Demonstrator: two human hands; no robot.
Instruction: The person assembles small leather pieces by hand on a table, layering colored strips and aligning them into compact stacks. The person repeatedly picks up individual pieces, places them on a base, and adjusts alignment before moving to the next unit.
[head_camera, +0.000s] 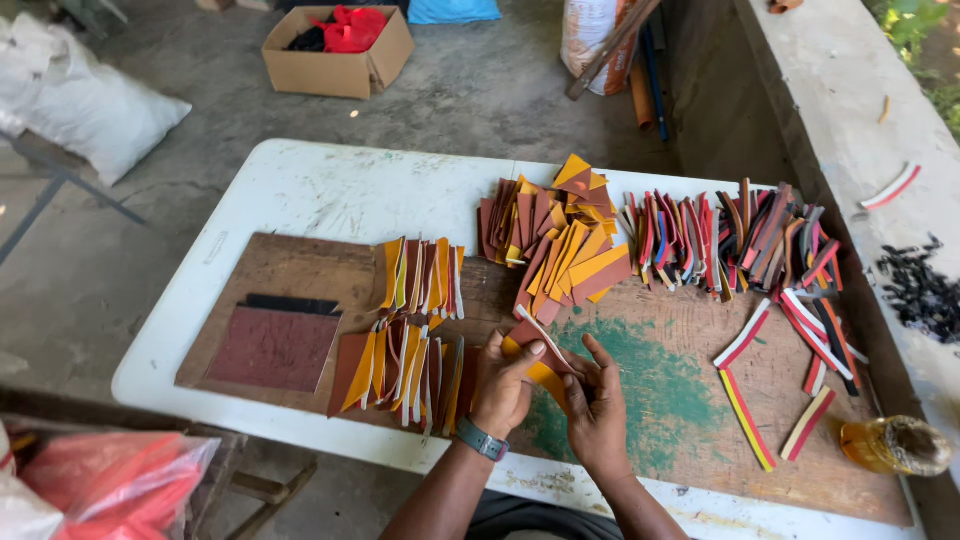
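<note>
Both hands keep a closed grip on the same small bundle of cut pieces, just above the near edge of the wooden board (300, 255). The left hand (503, 385), with a watch (482, 440) on its wrist, pinches the bundle (535, 350) from the left, thumb on top. The right hand (597, 405) closes on it from the right, fingers curled under the lower edge. To do this well, I think the pieces should stay flat and lined up at the edges, with the pinch firm but not bending them.

The bundle looks thin and stiff: brown on top, yellow below, with a pale strip along one edge.

From left to right on the board lie a dark red sheet (272, 348), then rows of brown and yellow pieces (405, 345) standing on edge, close to the left hand. Further back is a loose pile of brown and yellow pieces (560, 240). To the right is a heap of long striped strips (740, 240), red, black and white, and some single strips (745, 415) lie apart. A glass bottle (893, 446) lies at the far right corner of the white tabletop (330, 185).
</note>
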